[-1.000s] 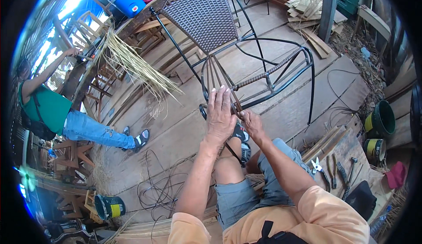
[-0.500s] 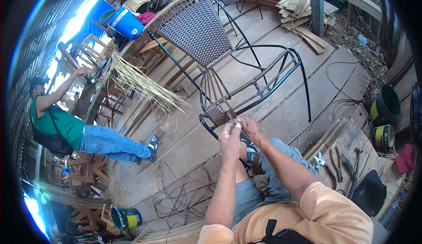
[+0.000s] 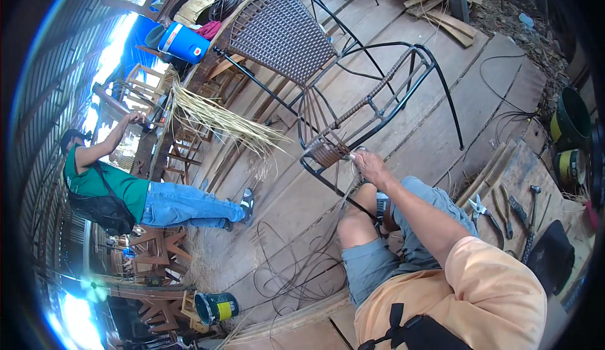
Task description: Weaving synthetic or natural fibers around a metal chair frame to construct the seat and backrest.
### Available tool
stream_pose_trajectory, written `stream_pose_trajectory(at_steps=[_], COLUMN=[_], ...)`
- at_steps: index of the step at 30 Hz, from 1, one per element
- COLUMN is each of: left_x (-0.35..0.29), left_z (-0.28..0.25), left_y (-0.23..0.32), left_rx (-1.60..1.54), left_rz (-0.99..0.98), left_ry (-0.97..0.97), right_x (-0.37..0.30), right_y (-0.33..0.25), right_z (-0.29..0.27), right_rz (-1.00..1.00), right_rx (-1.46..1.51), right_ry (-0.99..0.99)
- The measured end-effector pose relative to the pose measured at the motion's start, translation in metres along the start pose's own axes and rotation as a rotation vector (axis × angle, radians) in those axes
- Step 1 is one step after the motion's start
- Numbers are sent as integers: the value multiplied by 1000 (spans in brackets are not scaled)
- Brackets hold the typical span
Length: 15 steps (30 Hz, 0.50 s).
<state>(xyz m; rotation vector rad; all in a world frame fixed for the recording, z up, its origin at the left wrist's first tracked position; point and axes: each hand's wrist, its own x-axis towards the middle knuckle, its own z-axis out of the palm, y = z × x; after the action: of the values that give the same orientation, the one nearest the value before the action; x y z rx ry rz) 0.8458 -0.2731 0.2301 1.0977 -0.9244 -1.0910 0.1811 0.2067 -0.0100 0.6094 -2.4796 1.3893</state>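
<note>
A black metal chair frame (image 3: 403,107) lies tipped in front of me, its back panel (image 3: 287,35) woven from dark brown strands. Brown strands run lengthwise over the seat part, and a tightly woven band (image 3: 328,153) fills its near end. At the corner of this band my right hand (image 3: 373,167) is closed, thumb and fingers pinching a thin brown weaving strand (image 3: 345,200) that trails down beside my knee. Part of the strand is hidden by the fingers. My left hand and forearm are out of the picture.
Loose brown strands (image 3: 293,268) lie coiled on the plank floor. Pliers (image 3: 482,208) and a hammer (image 3: 534,211) rest on a board at right, near dark buckets (image 3: 572,120). A person in a green top (image 3: 116,186) stands at left beside a bundle of straw-coloured strips (image 3: 220,117).
My left hand has left the woven band and gone out of view. The right hand stays at the band's corner, holding the strand. The view has shifted, moving the scene's left side inward.
</note>
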Motion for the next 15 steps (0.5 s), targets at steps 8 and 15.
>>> stream_pose_trajectory(at_steps=[8, 15], left_x=[-385, -511], left_z=[300, 472], left_y=[-193, -175], left_rx=[984, 612], left_rz=[852, 1145], left_ry=[-973, -1228], right_x=[-10, -9], right_y=[-1, -6], right_z=[-14, -14], right_rz=[59, 308], right_rx=[-19, 195], right_ry=[-23, -195])
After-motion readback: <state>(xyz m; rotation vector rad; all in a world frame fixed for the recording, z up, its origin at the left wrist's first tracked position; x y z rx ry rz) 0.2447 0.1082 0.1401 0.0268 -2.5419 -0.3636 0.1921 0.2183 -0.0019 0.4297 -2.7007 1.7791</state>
